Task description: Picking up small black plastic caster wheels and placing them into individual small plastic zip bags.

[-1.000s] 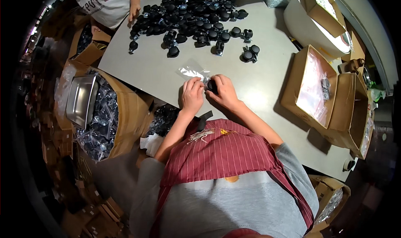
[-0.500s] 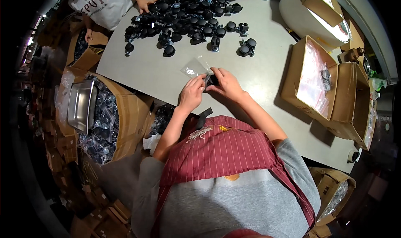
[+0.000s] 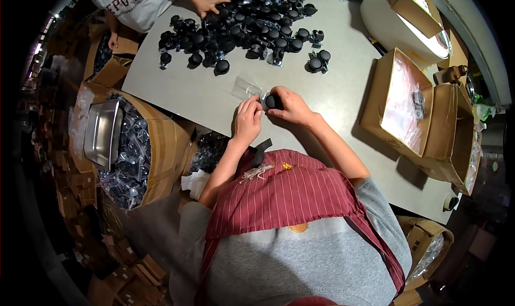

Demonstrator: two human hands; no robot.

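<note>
Between my hands, just over the table's near edge, is a black caster wheel (image 3: 273, 101). My right hand (image 3: 292, 106) is closed round it from the right. With pinched fingers, my left hand (image 3: 248, 121) grips the mouth of a clear plastic bag (image 3: 248, 89), which stretches away flat toward the far side. The bag's edge meets the caster's metal part, though I cannot tell how far it is inside. Farther off lies a large heap of black casters (image 3: 236, 32), with a few loose casters (image 3: 317, 62) to its right.
A co-worker's hand (image 3: 212, 6) is in the heap's far left. On the table's right are a cardboard box of clear bags (image 3: 370, 113) and a white tub (image 3: 370, 16). At left, a carton (image 3: 166, 145) of bagged casters holds a metal pan (image 3: 102, 134).
The caster in my right hand now shows more plainly, its round face turned up. The co-worker's hand has reached farther right over the heap, and some casters there have shifted nearer.
</note>
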